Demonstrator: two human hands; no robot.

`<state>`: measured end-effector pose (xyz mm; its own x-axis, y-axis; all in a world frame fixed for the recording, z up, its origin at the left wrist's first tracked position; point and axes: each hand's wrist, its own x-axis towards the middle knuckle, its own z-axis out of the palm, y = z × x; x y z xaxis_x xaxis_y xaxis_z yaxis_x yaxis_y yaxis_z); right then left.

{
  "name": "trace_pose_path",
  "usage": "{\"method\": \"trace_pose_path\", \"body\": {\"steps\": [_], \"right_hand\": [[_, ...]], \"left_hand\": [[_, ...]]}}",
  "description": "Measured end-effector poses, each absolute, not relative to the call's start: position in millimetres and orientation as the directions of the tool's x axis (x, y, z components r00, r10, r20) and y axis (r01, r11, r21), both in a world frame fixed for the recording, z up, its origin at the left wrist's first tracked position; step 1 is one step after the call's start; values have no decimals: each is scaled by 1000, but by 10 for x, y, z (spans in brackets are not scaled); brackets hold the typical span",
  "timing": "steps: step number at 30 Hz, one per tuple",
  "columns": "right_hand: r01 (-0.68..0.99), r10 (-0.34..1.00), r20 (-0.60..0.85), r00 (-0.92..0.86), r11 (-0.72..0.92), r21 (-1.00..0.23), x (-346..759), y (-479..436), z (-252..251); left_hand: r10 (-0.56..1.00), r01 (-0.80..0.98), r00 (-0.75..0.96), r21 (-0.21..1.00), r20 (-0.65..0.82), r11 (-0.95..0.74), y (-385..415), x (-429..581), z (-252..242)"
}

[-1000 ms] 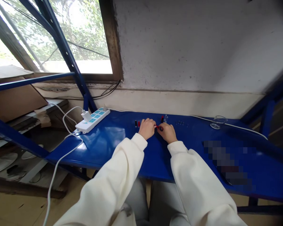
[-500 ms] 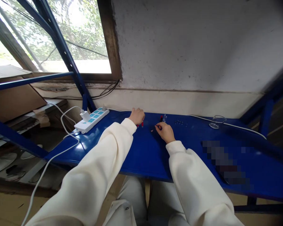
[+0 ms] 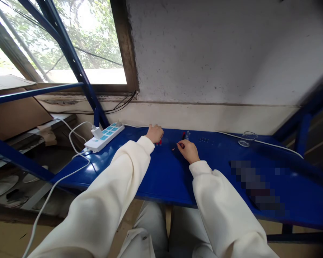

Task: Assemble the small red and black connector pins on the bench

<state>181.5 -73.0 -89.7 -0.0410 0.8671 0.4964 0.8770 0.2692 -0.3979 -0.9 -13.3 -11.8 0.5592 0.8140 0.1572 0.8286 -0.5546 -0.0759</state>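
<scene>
Both arms in white sleeves reach over a blue metal shelf (image 3: pixel 140 172). My left hand (image 3: pixel 154 133) is curled, fingers closed, over small red and black parts (image 3: pixel 159 143) near the shelf's back edge; what it grips is hidden. My right hand (image 3: pixel 187 149) rests on the shelf with its fingers pinched on a small red and black piece (image 3: pixel 179 145). Just beyond it stand a dark red part (image 3: pixel 183 135) and a small clear part (image 3: pixel 187 135).
A white power strip (image 3: pixel 104 137) with blue sockets and a plugged white cable lies at the left back. A row of tiny dark parts (image 3: pixel 206 140) and a clear glass dish (image 3: pixel 247 138) sit to the right. A white wall stands behind; a blurred patch covers the shelf's right.
My left hand left the spot beside my right hand and moved back and left to the small red and black parts. My right hand stayed in place.
</scene>
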Motion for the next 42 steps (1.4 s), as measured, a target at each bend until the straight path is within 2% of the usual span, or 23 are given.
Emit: {"method": "trace_pose_path", "body": {"steps": [6, 12, 18, 21, 25, 28, 33, 42], "right_hand": [[895, 881, 473, -25, 230, -382, 1833, -719, -901], [925, 924, 378, 59, 92, -370, 1882, -710, -898], [934, 912, 351, 214, -85, -347, 1939, -716, -879], [926, 904, 337, 262, -136, -353, 1955, -721, -874], [924, 897, 335, 289, -169, -342, 1973, -716, -892], [928, 886, 363, 288, -165, -334, 1987, -705, -915], [925, 890, 348, 294, -174, -337, 1990, -699, -909], [935, 892, 366, 265, -146, -323, 1971, -711, -922]], "left_hand": [[808, 824, 565, -75, 167, -561, -121, -22, -133], [814, 831, 555, -88, 169, -549, -141, -19, -98], [735, 768, 586, 53, 342, -638, -324, 252, -173], [740, 748, 586, 129, 331, -651, -403, 482, -363], [814, 784, 522, 233, 256, -576, -432, 765, -627], [848, 812, 452, 266, 278, -520, -411, 927, -746], [859, 845, 380, 249, 343, -474, -339, 1068, -844], [790, 836, 426, 142, 440, -530, -279, 1054, -792]]}}
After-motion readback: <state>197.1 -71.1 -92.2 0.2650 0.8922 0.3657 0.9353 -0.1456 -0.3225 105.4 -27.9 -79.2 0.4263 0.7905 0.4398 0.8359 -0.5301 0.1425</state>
